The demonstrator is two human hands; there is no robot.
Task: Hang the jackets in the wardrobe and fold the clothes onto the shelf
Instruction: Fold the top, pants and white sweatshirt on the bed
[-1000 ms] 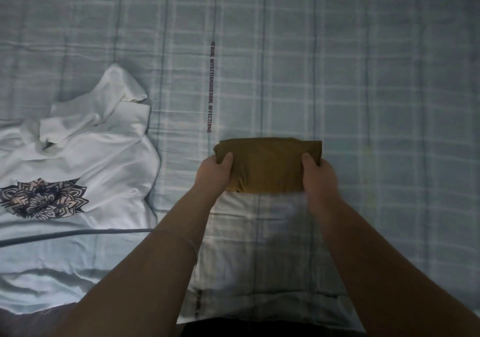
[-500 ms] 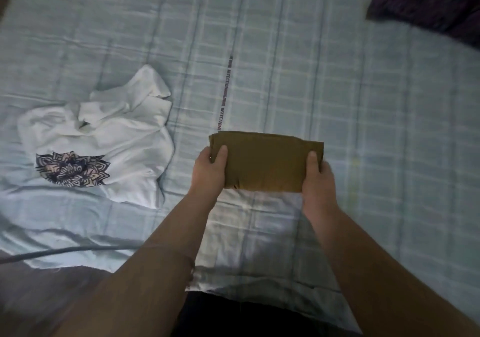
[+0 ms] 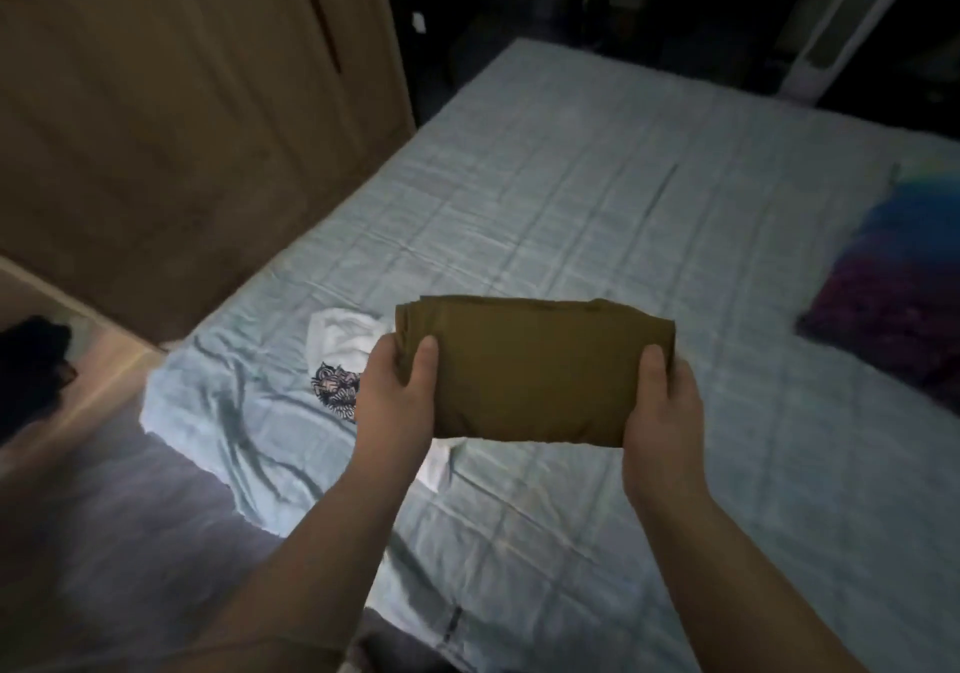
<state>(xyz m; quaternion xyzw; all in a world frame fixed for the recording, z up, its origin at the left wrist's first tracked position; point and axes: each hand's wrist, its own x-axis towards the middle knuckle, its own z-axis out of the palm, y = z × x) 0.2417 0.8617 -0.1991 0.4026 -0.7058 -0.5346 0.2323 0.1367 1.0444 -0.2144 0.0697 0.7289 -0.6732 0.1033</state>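
Observation:
A folded olive-brown garment [image 3: 535, 371] is held up above the bed. My left hand [image 3: 397, 402] grips its left end with the thumb on top. My right hand [image 3: 662, 412] grips its right end the same way. Behind my left hand a white t-shirt with a dark flower print [image 3: 340, 355] lies crumpled on the bed, partly hidden by my hand and forearm. A brown wooden wardrobe [image 3: 171, 101] stands at the left beyond the bed, its doors closed.
The bed has a pale blue checked sheet [image 3: 597, 194]. A purple and blue cloth [image 3: 898, 298] lies at its right edge. A dark garment [image 3: 31, 366] sits at the far left on the floor side. The room beyond the bed is dark.
Both hands have lifted the folded brown garment off the bed. The view has swung up and left, bringing the wardrobe and the bed's far corner into sight.

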